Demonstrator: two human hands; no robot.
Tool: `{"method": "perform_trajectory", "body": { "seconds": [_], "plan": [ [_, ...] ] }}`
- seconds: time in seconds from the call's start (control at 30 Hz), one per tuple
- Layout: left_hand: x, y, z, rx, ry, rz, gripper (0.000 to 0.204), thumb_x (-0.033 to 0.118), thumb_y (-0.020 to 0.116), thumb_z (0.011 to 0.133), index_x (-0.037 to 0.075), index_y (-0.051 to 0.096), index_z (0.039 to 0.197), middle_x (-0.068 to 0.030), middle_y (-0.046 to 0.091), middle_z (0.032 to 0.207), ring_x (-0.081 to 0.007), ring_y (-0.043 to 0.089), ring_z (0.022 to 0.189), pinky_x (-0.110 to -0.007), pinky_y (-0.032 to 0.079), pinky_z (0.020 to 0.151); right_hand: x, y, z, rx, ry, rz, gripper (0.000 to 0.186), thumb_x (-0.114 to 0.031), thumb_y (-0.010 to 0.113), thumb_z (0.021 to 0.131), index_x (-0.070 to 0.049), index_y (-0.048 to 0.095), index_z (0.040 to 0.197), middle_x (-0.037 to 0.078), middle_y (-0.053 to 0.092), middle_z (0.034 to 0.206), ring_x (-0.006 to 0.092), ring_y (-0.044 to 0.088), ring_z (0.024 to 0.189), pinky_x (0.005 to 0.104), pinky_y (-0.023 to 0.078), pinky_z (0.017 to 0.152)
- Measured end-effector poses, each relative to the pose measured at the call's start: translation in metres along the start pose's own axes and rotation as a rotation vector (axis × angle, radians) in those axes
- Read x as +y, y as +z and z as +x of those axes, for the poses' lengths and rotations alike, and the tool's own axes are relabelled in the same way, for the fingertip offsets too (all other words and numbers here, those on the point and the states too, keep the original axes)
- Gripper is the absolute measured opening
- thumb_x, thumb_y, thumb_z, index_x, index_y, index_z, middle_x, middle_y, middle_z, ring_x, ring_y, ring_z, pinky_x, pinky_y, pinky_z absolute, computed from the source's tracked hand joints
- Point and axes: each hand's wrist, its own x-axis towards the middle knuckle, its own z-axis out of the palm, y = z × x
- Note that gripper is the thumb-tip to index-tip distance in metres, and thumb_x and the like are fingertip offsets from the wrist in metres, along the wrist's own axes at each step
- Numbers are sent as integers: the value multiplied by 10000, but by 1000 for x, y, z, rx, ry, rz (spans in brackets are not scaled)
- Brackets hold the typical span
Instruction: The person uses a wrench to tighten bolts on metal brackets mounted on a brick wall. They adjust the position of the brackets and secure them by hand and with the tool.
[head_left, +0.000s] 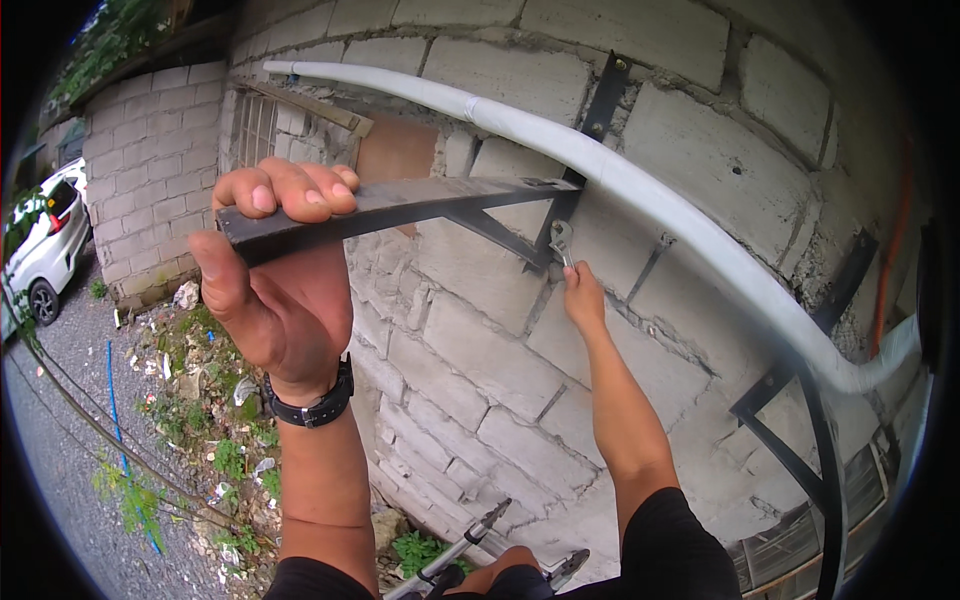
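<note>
While left hand (300, 288) clasps bracket (400, 207), right hand (584, 296) outstretched, gripping wrench (561, 242)

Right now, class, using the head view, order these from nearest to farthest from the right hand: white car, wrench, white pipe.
1. Wrench, gripped in the right hand.
2. White pipe, above the hand, running across the wall.
3. White car, far off at the left edge.

L hand (300, 290) grips end of blk bracket (400, 208), ctr-left; R hand (584, 296) holds adj. wrench (561, 243) mid-frame; wht pipe (600, 163) upper ctr.
</note>
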Motion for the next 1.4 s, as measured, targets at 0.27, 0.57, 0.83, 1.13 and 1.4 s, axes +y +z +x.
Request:
{"method": "perform_trajectory", "body": {
  "seconds": [0.27,0.57,0.83,1.13,1.4],
  "plan": [
    [-3,-1,1,-17,-6,-8,467,556,414,1073,103,520,1116,-78,582,1012,-253,558,1005,-473,387,1034,-90,-125,45,-346,-262,-753,263,-258,583,1009,-21,673,1077,265,717,990,476,682,935,547,524,811],
    [-3,-6,1,-31,2,-47,513,589,391,1069,97,524,1132,-87,594,1019,-261,559,1013,-471,404,1018,-1,-2,-21,-37,140,82,214,-248,524,1066,-51,605,1088,196,710,829,401,706,816,508,508,752],
    [-4,-7,0,-41,-8,-61,520,596,394,1067,97,525,1132,-85,593,1022,-262,557,1014,-468,399,1028,-3,33,-23,18,181,270,198,-274,509,1085,-79,541,1083,131,689,747,342,697,730,471,507,685],
    [-5,-6,1,-57,-10,-55,510,582,381,1075,98,530,1137,-86,595,1031,-267,558,1026,-475,402,1031,-12,-21,7,-105,42,-130,249,-288,498,1066,-61,570,1140,253,724,934,482,691,920,577,516,778],
    [7,-5,0,-63,-75,-8,447,542,463,1049,107,540,1116,-58,570,1032,-247,525,1077,-475,313,1113,-71,-126,43,-206,-106,-578,327,-355,540,1048,-65,653,1149,237,734,1012,424,702,1007,543,542,827]
  ]
}}
